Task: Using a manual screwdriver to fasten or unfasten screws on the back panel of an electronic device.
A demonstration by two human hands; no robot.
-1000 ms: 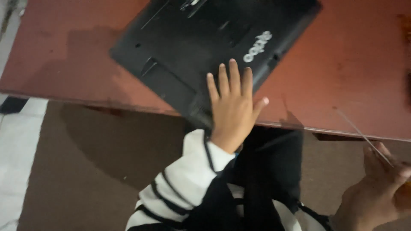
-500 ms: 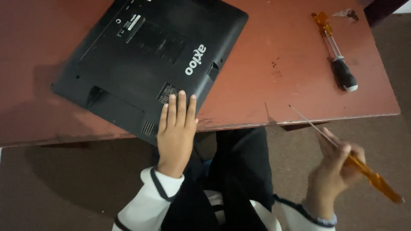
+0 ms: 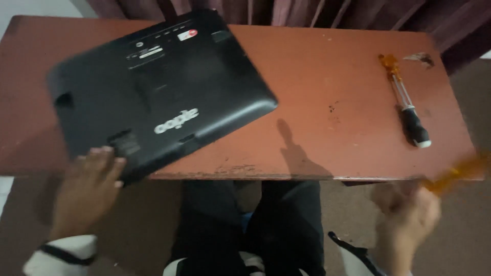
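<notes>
Black device: a flat black device point(image 3: 163, 97) lies back side up on the left half of the counter, turned at an angle, its near corner just over the front edge. Its back panel shows vents, small labels and a pale logo; the cover looks whole and in place, with no panel lifted and no loose screws to be seen.
Left hand: the left hand point(image 3: 87, 191) sits at the device's near left corner, fingers spread and laid flat on the edge of the casing, steadying it rather than gripping it. A striped cuff shows at the wrist.
Counter: a reddish-brown counter point(image 3: 327, 92) with a worn, scratched front edge; the middle stretch carries only a shadow and a few dark marks.
Second screwdriver: a screwdriver with a black handle and an amber part at its far end point(image 3: 406, 110) lies on the right side of the counter, well apart from the device and untouched.
Right hand: the right hand point(image 3: 409, 214) is below the counter's front edge at the right, blurred, fingers closed around an amber-handled tool point(image 3: 458, 174); its tip cannot be made out.
Progress: judged from this, opening the casing has not begun; the tool is in hand but well apart from the device.
</notes>
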